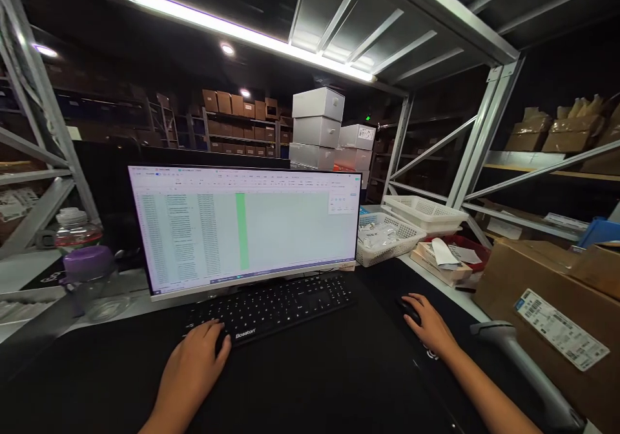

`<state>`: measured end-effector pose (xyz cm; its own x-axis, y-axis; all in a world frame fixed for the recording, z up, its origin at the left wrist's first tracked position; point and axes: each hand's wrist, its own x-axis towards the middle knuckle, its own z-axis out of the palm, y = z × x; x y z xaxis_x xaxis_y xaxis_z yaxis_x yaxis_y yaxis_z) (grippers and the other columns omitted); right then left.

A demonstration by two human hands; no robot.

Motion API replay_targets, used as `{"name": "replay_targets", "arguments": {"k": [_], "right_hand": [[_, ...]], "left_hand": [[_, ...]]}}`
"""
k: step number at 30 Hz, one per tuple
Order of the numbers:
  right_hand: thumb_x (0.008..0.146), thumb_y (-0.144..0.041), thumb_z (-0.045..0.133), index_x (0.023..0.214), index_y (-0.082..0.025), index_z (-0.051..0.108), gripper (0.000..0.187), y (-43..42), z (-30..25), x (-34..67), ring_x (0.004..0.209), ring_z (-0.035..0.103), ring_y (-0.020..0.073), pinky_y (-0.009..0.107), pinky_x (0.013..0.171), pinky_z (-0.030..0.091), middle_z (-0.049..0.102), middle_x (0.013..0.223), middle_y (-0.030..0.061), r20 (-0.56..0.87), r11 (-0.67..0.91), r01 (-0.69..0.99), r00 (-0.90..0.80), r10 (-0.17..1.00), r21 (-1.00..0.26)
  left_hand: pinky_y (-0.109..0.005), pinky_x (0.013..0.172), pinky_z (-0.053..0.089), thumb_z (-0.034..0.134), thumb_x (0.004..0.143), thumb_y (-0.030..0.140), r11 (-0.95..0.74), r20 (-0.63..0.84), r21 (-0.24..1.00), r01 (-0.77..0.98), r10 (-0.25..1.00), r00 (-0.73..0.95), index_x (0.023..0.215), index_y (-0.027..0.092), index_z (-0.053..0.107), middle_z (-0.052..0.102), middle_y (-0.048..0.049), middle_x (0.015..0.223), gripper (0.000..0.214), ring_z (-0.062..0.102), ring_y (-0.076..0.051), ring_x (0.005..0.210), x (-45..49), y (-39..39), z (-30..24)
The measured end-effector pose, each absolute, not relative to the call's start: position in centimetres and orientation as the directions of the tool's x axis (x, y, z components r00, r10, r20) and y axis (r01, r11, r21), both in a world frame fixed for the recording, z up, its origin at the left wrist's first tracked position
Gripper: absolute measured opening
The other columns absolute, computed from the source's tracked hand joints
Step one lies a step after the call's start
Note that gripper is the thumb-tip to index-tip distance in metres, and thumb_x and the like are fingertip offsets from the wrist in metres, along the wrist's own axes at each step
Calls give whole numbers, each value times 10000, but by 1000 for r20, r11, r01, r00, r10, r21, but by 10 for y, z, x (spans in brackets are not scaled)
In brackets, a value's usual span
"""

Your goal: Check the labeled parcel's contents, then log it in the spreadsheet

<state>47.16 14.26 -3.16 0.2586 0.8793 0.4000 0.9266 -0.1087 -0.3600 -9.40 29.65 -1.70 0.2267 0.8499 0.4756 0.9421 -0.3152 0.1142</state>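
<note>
My left hand [196, 356] rests on the lower left corner of a black keyboard [285, 306], fingers stretched out and the thumb apart. To the right, my right hand [429, 327] is curled over a small black computer mouse [408, 310], which it mostly covers. Both lie on a black desk mat [300, 382]. Behind the keyboard stands a wide monitor [285, 227] showing a spreadsheet with one green column. A grey barcode scanner [526, 363] lies right of my right forearm.
A cardboard box [542, 298] with a shipping label stands at the right. White plastic baskets [387, 243] and a small open carton [438, 263] sit beyond the mouse. A purple-lidded jug [90, 272] and a bottle [72, 224] stand left of the monitor. Metal racking [477, 130] surrounds the desk.
</note>
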Motion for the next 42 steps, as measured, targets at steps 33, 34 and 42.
{"name": "replay_targets", "arguments": {"k": [33, 34, 42], "right_hand": [[836, -330, 517, 1272, -297, 670, 463, 133, -19, 458, 1279, 600, 254, 415, 1104, 469, 566, 1430, 60, 371, -138, 945, 248, 895, -297], [839, -333, 519, 1277, -294, 667, 465, 133, -19, 458, 1281, 599, 256, 417, 1104, 468, 565, 1433, 64, 369, -137, 944, 246, 896, -299], [824, -352, 515, 1311, -290, 650, 509, 132, -17, 456, 1273, 608, 249, 403, 1102, 473, 561, 1433, 66, 361, -149, 936, 265, 894, -318]], "left_hand": [[-483, 1068, 525, 257, 926, 482, -304, 447, 140, 942, 869, 214, 1194, 112, 733, 722, -182, 1318, 659, 656, -330, 1235, -92, 291, -7], [-486, 1073, 522, 254, 927, 482, -307, 446, 143, 941, 869, 215, 1199, 102, 730, 720, -186, 1319, 667, 654, -332, 1237, -92, 292, -7], [-474, 1050, 531, 266, 947, 476, -311, 465, 148, 939, 860, 212, 1200, 108, 727, 713, -185, 1324, 642, 646, -330, 1249, -93, 292, -12]]}}
